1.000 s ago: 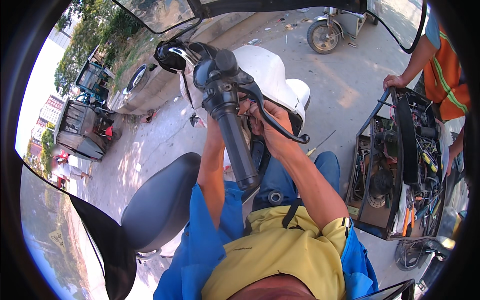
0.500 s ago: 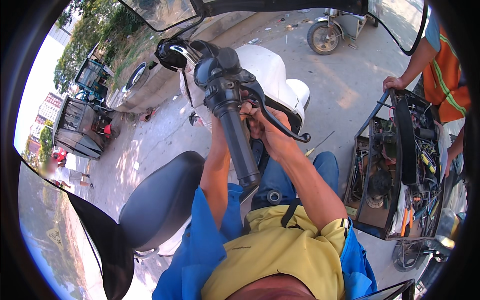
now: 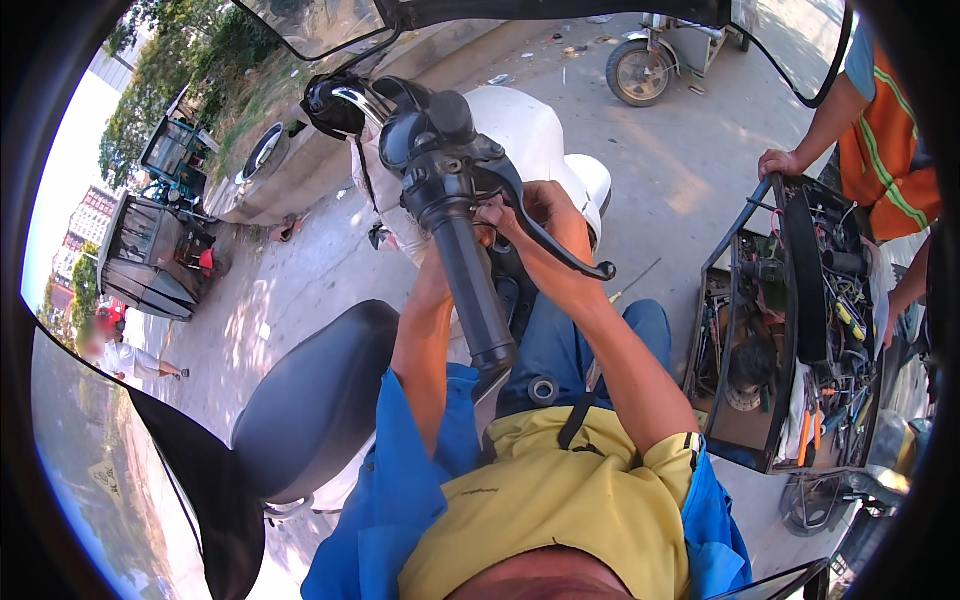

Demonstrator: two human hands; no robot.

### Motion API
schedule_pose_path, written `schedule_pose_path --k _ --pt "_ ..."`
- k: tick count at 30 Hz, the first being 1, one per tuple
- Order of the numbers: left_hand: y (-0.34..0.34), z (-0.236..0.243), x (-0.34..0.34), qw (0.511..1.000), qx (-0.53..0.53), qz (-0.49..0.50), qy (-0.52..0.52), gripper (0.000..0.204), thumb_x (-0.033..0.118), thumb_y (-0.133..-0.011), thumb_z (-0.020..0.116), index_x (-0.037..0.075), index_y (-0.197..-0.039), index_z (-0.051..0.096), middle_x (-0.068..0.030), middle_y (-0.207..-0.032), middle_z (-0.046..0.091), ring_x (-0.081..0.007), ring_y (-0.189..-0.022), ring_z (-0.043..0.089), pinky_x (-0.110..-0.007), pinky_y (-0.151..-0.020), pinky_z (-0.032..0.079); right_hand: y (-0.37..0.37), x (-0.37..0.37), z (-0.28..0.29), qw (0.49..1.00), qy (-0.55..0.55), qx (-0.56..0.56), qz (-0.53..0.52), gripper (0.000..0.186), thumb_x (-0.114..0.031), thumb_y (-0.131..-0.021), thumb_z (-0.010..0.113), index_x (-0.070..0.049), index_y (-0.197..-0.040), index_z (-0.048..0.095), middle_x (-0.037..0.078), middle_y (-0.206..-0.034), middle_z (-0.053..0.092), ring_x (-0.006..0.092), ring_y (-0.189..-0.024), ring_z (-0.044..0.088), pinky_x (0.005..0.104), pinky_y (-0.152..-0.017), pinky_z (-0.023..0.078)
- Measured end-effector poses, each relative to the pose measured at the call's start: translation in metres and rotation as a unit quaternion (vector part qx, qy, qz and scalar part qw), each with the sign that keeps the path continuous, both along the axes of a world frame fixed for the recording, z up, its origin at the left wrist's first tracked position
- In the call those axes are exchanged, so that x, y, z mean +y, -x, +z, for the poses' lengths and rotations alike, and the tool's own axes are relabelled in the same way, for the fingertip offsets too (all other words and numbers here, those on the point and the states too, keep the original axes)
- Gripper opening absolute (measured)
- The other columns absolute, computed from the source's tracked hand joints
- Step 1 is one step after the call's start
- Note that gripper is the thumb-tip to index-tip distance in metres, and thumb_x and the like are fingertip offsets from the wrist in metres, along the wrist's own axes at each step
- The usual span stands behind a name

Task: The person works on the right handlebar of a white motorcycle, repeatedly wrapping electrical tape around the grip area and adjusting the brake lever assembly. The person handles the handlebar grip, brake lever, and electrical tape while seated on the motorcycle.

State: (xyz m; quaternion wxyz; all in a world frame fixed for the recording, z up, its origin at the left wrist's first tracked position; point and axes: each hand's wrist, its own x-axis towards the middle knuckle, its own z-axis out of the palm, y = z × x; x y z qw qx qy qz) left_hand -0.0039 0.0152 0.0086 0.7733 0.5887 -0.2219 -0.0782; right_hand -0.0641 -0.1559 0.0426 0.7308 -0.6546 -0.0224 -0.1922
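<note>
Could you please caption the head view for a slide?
Left hand and right hand close together beneath a black handlebar grip, an open toolbox at right.

Sunlit concrete ground (image 3: 680,140), scattered litter (image 3: 498,79), parked vehicle (image 3: 155,255); black tool box (image 3: 806,290), orange-handled tool (image 3: 804,438) inside

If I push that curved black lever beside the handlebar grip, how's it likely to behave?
The lever is probably stiff, since its rounded tip stands out unsupported. It would likely pivot toward the grip rather than shift bodily, as its inner end meets the handlebar housing. Its smooth surface may feel slightly slippery.
</note>
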Motion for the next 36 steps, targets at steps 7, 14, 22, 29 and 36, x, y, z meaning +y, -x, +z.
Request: schedule_pose_path --k 7,14,22,29,36 --pt "0.0 -0.003 0.001 0.997 0.071 0.024 0.016 0.026 0.019 -0.097 0.068 0.002 -0.117 0.067 -0.0064 -0.096 0.066 -0.0161 -0.09 0.065 -0.029 -0.073 0.052 -0.022 -0.01 -0.004 0.989 -0.083 0.02 0.121 0.023 -0.012 -0.096 0.074 0.009 -0.098 0.067 0.008 -0.078 0.069 0.0138 -0.067 0.067 0.027 -0.061 0.054" --pt "-0.004 0.008 0.003 0.954 0.173 -0.204 0.133 0.037 0.02 -0.095 0.074 0.005 -0.127 0.062 -0.0045 -0.099 0.062 -0.0174 -0.087 0.058 -0.03 -0.07 0.048 -0.023 -0.021 0.01 0.968 -0.139 0.064 0.199 0.02 -0.008 -0.099 0.067 0.01 -0.106 0.064 0.012 -0.082 0.07 0.0159 -0.067 0.07 0.0307 -0.061 0.061" --pt "0.016 0.027 -0.012 0.956 0.251 -0.074 0.136 0.025 0.008 -0.09 0.061 -0.002 -0.113 0.063 -0.0099 -0.084 0.062 -0.0153 -0.068 0.055 -0.027 -0.059 0.047 -0.031 -0.022 -0.003 0.977 -0.077 0.036 0.198 0.019 -0.009 -0.1 0.067 0.008 -0.109 0.067 0.009 -0.084 0.071 0.013 -0.071 0.07 0.0282 -0.065 0.058" --pt "0.014 0.009 -0.004 0.973 0.204 -0.025 0.108 0.023 0.007 -0.098 0.06 0.006 -0.12 0.061 -0.0065 -0.092 0.061 -0.0157 -0.073 0.056 -0.029 -0.064 0.046 -0.033 -0.018 0.0 0.962 -0.106 0.03 0.249 0.017 -0.008 -0.099 0.07 0.008 -0.103 0.066 0.008 -0.079 0.068 0.0139 -0.065 0.067 0.0295 -0.059 0.056" --pt "0.031 0.014 -0.012 0.993 0.08 0.025 0.083 0.03 0.008 -0.097 0.063 0.002 -0.127 0.061 -0.0098 -0.103 0.067 -0.0183 -0.08 0.062 -0.03 -0.069 0.049 -0.03 -0.012 0.004 0.954 -0.175 0.024 0.242 0.018 -0.007 -0.098 0.072 0.01 -0.1 0.065 0.01 -0.078 0.066 0.0161 -0.059 0.065 0.0305 -0.053 0.054"
